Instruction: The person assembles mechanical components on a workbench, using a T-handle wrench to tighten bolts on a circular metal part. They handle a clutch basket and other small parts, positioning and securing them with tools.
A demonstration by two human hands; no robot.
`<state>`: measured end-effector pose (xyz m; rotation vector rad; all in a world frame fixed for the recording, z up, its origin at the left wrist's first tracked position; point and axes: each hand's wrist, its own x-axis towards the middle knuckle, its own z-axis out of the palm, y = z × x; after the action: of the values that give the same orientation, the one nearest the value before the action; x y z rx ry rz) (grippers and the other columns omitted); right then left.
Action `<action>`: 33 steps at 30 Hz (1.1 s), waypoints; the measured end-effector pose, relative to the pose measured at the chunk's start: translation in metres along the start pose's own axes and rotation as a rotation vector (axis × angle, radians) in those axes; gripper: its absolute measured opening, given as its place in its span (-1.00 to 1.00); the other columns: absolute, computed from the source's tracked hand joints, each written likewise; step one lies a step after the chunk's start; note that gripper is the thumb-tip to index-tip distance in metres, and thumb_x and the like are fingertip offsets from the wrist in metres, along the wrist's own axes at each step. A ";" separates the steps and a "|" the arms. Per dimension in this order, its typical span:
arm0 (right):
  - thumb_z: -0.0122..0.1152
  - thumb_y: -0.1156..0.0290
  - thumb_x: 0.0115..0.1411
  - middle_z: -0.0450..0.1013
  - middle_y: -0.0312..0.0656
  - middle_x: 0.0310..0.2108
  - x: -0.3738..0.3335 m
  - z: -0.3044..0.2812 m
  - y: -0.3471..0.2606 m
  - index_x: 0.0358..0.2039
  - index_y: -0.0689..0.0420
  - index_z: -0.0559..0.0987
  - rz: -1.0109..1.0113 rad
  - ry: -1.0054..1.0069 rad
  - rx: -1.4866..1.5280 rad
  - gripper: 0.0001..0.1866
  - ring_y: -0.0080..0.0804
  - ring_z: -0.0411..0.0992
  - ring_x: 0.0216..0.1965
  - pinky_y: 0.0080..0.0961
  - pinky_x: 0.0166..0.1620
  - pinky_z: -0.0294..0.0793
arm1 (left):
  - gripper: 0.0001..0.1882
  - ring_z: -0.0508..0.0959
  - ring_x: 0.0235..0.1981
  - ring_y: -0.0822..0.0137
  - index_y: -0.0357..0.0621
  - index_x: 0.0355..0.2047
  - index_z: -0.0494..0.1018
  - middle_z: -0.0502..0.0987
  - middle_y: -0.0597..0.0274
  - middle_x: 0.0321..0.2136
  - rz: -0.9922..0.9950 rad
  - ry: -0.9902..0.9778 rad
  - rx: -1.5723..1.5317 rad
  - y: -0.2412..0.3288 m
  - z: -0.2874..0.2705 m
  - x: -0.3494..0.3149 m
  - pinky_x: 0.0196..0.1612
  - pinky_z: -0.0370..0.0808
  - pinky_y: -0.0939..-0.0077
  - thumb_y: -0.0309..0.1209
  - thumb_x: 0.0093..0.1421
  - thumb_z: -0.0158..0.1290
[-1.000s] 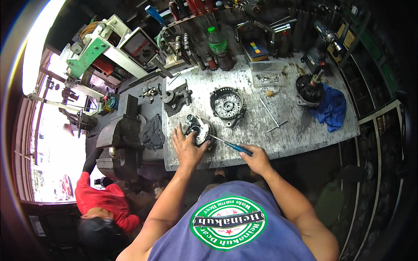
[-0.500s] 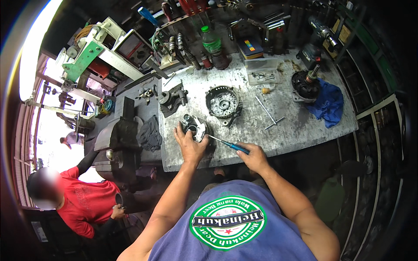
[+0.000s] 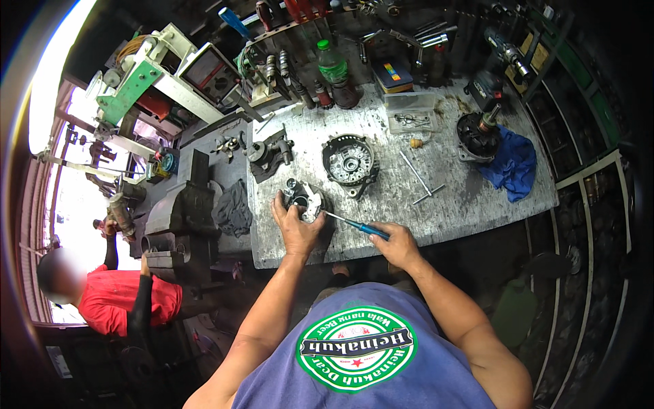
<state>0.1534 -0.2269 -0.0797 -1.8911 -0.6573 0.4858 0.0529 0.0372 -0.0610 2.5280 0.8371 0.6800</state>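
At the bench's near left, my left hand (image 3: 298, 233) grips a small dark round machine part with a silvery white bracket (image 3: 313, 202), fingers spread around its side. My right hand (image 3: 397, 247) is closed around the blue handle of a screwdriver (image 3: 366, 228). Its thin shaft points left, and the tip meets or nearly meets the part beside my left thumb; exact contact cannot be made out. Just beyond lies a round alternator housing (image 3: 361, 162), its open side up. A T-shaped metal bar tool (image 3: 421, 177) rests to its right.
A bench vise (image 3: 178, 215) and dark rag (image 3: 233, 208) sit left of the metal-topped bench (image 3: 463, 211). At the right, a dark rotor-like part (image 3: 473, 140) touches a blue cloth (image 3: 518, 163). A clear box (image 3: 411, 123) and green bottle (image 3: 332, 66) stand behind. A red-shirted co-worker (image 3: 133, 293) is at left.
The co-worker has shifted slightly left and raised both arms toward the equipment by the vise. My hands, the screwdriver and the part have stayed nearly still.
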 end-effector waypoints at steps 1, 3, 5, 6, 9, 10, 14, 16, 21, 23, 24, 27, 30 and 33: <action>0.44 0.26 0.27 0.68 0.09 -0.10 0.000 -0.001 -0.001 0.09 0.16 0.72 0.018 -0.014 0.003 -0.59 0.05 0.68 -0.07 -0.18 0.02 0.64 | -0.50 0.04 0.51 -0.42 -0.30 -0.30 0.60 0.12 -0.34 0.48 0.000 0.000 -0.013 0.000 -0.001 0.000 0.54 0.09 -0.18 -0.19 -0.06 0.56; 0.44 0.26 0.28 0.68 0.09 -0.08 0.000 -0.003 -0.002 0.09 0.16 0.72 0.023 -0.022 0.012 -0.58 0.04 0.68 -0.04 -0.18 0.05 0.64 | -0.50 0.04 0.51 -0.41 -0.29 -0.30 0.60 0.11 -0.34 0.48 -0.002 -0.002 -0.034 -0.001 -0.001 -0.001 0.54 0.09 -0.16 -0.19 -0.06 0.58; 0.44 0.26 0.28 0.69 0.08 -0.06 0.000 -0.004 -0.003 0.09 0.17 0.72 0.057 -0.033 0.001 -0.58 0.04 0.68 -0.02 -0.19 0.07 0.64 | -0.49 0.04 0.52 -0.40 -0.29 -0.30 0.60 0.11 -0.33 0.48 -0.006 -0.008 -0.050 -0.001 -0.002 -0.001 0.54 0.09 -0.14 -0.19 -0.07 0.58; 0.44 0.26 0.28 0.69 0.08 -0.04 0.000 -0.005 -0.004 0.09 0.17 0.72 0.048 -0.026 -0.003 -0.58 0.03 0.68 0.00 -0.19 0.08 0.64 | -0.49 0.03 0.52 -0.40 -0.29 -0.30 0.60 0.11 -0.34 0.48 -0.003 -0.008 -0.043 -0.001 -0.002 -0.001 0.54 0.09 -0.14 -0.19 -0.07 0.58; 0.43 0.26 0.29 0.69 0.08 -0.03 0.001 -0.005 -0.004 0.10 0.17 0.72 0.075 -0.037 0.003 -0.58 0.03 0.67 0.02 -0.20 0.10 0.64 | -0.49 0.03 0.52 -0.40 -0.29 -0.29 0.60 0.10 -0.34 0.49 0.006 -0.008 -0.024 -0.002 -0.002 0.000 0.54 0.09 -0.12 -0.19 -0.06 0.59; 0.43 0.26 0.29 0.69 0.08 -0.03 0.001 -0.005 -0.005 0.10 0.17 0.72 0.084 -0.045 -0.001 -0.58 0.03 0.67 0.01 -0.20 0.10 0.64 | -0.49 0.02 0.53 -0.39 -0.29 -0.29 0.60 0.09 -0.33 0.49 0.008 -0.009 -0.023 -0.002 -0.002 -0.001 0.54 0.09 -0.12 -0.19 -0.06 0.59; 0.43 0.26 0.28 0.69 0.08 -0.07 0.003 -0.005 -0.005 0.08 0.18 0.72 0.037 -0.022 -0.021 -0.59 0.03 0.68 -0.02 -0.18 0.07 0.64 | -0.49 0.01 0.54 -0.39 -0.29 -0.28 0.60 0.08 -0.33 0.50 -0.032 -0.038 -0.056 -0.003 -0.002 -0.001 0.55 0.09 -0.11 -0.18 -0.04 0.59; 0.43 0.26 0.28 0.69 0.08 -0.09 0.004 -0.006 -0.005 0.08 0.17 0.72 0.015 -0.016 -0.030 -0.59 0.04 0.68 -0.06 -0.17 0.04 0.64 | -0.49 0.01 0.54 -0.38 -0.29 -0.27 0.60 0.07 -0.32 0.51 -0.015 -0.033 -0.053 -0.003 -0.002 -0.001 0.55 0.09 -0.10 -0.18 -0.04 0.59; 0.43 0.27 0.27 0.69 0.09 -0.12 0.007 -0.006 -0.005 0.07 0.12 0.73 -0.002 -0.041 -0.019 -0.61 0.06 0.68 -0.12 -0.17 -0.02 0.64 | -0.49 0.00 0.54 -0.38 -0.28 -0.27 0.61 0.08 -0.31 0.51 -0.008 -0.037 -0.052 -0.003 -0.003 -0.001 0.55 0.09 -0.10 -0.19 -0.04 0.59; 0.43 0.27 0.26 0.68 0.06 -0.16 0.009 -0.006 -0.007 0.06 0.11 0.74 0.011 -0.034 -0.035 -0.62 0.07 0.67 -0.16 -0.16 -0.05 0.63 | -0.49 0.00 0.54 -0.38 -0.28 -0.27 0.61 0.08 -0.31 0.51 -0.013 -0.041 -0.046 -0.003 -0.004 -0.001 0.55 0.08 -0.11 -0.19 -0.04 0.59; 0.43 0.27 0.26 0.68 0.05 -0.19 0.008 -0.006 -0.010 0.06 0.10 0.74 0.000 -0.022 -0.042 -0.62 0.08 0.66 -0.18 -0.15 -0.06 0.63 | -0.49 0.00 0.54 -0.39 -0.28 -0.27 0.61 0.09 -0.32 0.51 0.002 -0.031 -0.050 -0.003 -0.004 -0.001 0.55 0.08 -0.12 -0.19 -0.04 0.59; 0.44 0.28 0.25 0.62 -0.04 -0.29 0.005 -0.007 -0.019 0.04 0.06 0.73 -0.139 0.071 -0.180 -0.64 0.06 0.63 -0.28 -0.10 -0.16 0.63 | -0.49 0.00 0.54 -0.40 -0.28 -0.27 0.61 0.09 -0.32 0.51 0.011 -0.030 -0.056 -0.003 -0.005 -0.002 0.55 0.07 -0.14 -0.18 -0.04 0.60; 0.45 0.28 0.25 0.53 -0.10 -0.37 -0.003 -0.008 -0.031 0.02 0.02 0.72 -0.240 0.145 -0.312 -0.67 0.03 0.59 -0.35 -0.07 -0.25 0.60 | -0.48 0.00 0.54 -0.41 -0.27 -0.26 0.61 0.09 -0.32 0.52 0.014 -0.022 -0.078 -0.004 -0.004 -0.003 0.55 0.07 -0.16 -0.19 -0.05 0.60; 0.45 0.29 0.25 0.51 -0.11 -0.37 -0.001 -0.010 -0.038 0.03 0.01 0.71 -0.227 0.116 -0.366 -0.67 0.03 0.60 -0.36 -0.07 -0.27 0.61 | -0.48 0.00 0.54 -0.41 -0.26 -0.25 0.61 0.09 -0.31 0.52 0.016 -0.013 -0.092 -0.007 -0.002 -0.004 0.55 0.07 -0.17 -0.19 -0.06 0.61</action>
<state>0.1498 -0.2226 -0.0408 -2.1313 -0.9177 0.1118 0.0459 0.0406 -0.0637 2.4570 0.7645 0.6904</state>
